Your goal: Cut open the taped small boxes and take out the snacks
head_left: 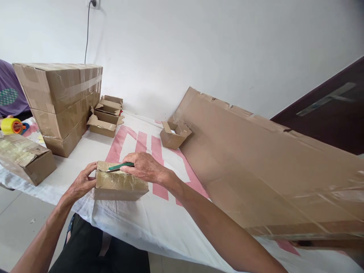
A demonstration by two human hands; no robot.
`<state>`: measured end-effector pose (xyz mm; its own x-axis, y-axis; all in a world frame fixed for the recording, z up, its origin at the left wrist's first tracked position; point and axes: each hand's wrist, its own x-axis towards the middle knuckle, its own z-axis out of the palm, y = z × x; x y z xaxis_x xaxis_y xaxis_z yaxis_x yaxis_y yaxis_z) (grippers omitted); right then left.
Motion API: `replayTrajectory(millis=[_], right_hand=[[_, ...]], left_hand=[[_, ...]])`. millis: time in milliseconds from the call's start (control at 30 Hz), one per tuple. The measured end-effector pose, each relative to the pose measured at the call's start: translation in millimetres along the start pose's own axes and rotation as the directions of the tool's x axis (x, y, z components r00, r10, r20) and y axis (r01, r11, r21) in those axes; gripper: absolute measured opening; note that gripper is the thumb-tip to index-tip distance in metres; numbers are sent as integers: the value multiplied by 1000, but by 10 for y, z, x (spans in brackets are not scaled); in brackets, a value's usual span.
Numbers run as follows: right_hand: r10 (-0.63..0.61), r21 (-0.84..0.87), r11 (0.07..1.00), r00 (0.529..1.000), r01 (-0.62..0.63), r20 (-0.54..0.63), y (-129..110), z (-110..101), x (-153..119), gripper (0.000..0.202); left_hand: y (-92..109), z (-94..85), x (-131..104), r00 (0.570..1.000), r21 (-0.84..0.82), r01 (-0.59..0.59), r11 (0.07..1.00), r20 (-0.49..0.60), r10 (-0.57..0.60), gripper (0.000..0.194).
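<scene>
A taped cardboard box (122,187) lies near the front edge of the cloth-covered table. My left hand (82,184) grips its left end, thumb and fingers pressed against the cardboard. In my right hand (145,167) is a green utility knife (122,166), its blade pointing left and resting at the box's top near the left end. The right fingers are wrapped round the handle. Clear and yellowish tape covers the top and front of the box.
Stacked taped boxes (66,89) stand at the left, with another box (25,157) before them. Opened small boxes (104,127) lie behind, another (173,136) further right. A large cardboard sheet (256,163) leans at the right. At far left a co-worker's hand holds a yellow tape roll (8,126).
</scene>
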<state>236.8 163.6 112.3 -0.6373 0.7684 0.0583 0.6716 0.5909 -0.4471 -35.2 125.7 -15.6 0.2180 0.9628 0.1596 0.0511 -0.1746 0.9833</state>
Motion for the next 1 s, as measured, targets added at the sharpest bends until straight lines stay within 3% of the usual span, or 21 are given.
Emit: replayTrajectory(millis=[300, 400, 500, 600, 700, 833, 933, 1000], right_hand=[[10, -123, 992, 999, -3, 51, 14, -29, 146, 43], [15, -187, 982, 999, -9, 30, 89, -30, 142, 50], [-16, -206, 978, 999, 25, 45, 236, -63, 36, 44], [-42, -211, 977, 999, 45, 18, 432, -125, -171, 35], [66, -248, 966, 997, -72, -32, 655, -200, -456, 35], [172, -87, 980, 981, -180, -90, 941, -323, -919, 27], [267, 101, 963, 936, -250, -231, 1160, -319, -1260, 35], [354, 226, 931, 865, -287, -357, 1335, -156, -1441, 43]], left_hand=[[14, -19, 32, 1000, 82, -5, 997, -3, 6, 49], [7, -30, 46, 1000, 108, 6, 994, -19, -4, 49], [-5, -51, 49, 999, 158, 23, 987, -33, -18, 46], [-23, -79, 52, 999, 214, 27, 976, -38, -20, 45], [-37, -91, 70, 999, 249, 22, 968, -51, -9, 45], [-15, -51, 107, 999, 244, 13, 970, -32, -5, 47], [10, -19, 123, 1000, 213, 6, 977, -25, -1, 50], [14, -13, 124, 1000, 205, 2, 979, -24, 3, 52]])
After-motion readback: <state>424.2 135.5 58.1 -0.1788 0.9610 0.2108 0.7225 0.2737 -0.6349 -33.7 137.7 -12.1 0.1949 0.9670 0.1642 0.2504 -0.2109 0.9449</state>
